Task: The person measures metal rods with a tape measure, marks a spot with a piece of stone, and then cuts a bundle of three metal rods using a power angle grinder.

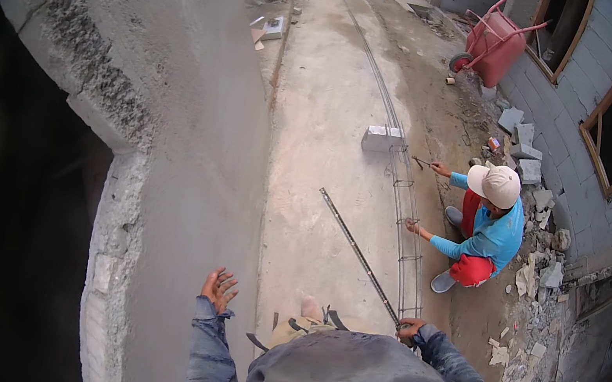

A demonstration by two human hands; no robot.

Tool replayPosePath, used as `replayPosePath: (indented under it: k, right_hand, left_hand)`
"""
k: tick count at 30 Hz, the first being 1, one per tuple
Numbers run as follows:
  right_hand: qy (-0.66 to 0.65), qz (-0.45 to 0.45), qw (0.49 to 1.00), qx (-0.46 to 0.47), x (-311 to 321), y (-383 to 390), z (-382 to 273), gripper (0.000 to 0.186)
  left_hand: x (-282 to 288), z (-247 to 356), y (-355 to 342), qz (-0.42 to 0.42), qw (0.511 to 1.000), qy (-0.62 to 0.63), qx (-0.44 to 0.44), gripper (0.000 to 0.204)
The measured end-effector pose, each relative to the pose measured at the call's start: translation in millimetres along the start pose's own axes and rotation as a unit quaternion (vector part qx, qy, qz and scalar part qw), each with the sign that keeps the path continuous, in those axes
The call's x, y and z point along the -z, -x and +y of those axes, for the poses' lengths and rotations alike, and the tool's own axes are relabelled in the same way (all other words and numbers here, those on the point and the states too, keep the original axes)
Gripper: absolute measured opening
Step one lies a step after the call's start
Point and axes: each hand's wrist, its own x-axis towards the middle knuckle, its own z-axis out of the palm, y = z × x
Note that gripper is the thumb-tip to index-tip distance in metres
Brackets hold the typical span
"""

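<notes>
My right hand (409, 330) is closed around the lower end of a long, narrow dark bar with light marks along it (361, 258). The bar slants up and to the left over the concrete floor. Beside that hand runs a long cage of thin steel rods with wire ties (404, 233); I cannot tell whether the hand touches it. At the left, my left hand (219, 289) is held with its fingers apart and nothing in it, near the grey rendered wall (201, 175).
A person in a cap and blue top (492, 227) squats right of the cage, one hand on it, the other holding a small dark tool (422, 162). A pale block (382, 139) sits by the cage. Rubble (538, 281) lines the right wall; a red wheelbarrow (496, 45) leans there.
</notes>
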Motion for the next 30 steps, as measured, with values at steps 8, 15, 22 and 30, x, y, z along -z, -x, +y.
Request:
replayPosePath:
  k: [8, 15, 22, 30]
  right_hand:
    - [-0.229, 0.029, 0.971, -0.066, 79, -111, -145, 0.065]
    - [-0.170, 0.086, 0.981, -0.038, 167, -225, -340, 0.061]
    - [-0.160, 0.059, 0.982, -0.076, 301, -341, -464, 0.074]
    - [-0.025, 0.176, 0.983, -0.034, 438, -508, -597, 0.069]
  left_hand:
    - [-147, 92, -220, -0.155, 0.960, -0.220, 0.076, 0.045]
    - [-175, 181, -462, -0.026, 0.952, -0.288, 0.099, 0.041]
    - [-85, 148, -571, -0.006, 0.842, -0.388, 0.376, 0.053]
    - [-149, 181, -750, 0.061, 0.878, -0.259, 0.399, 0.050]
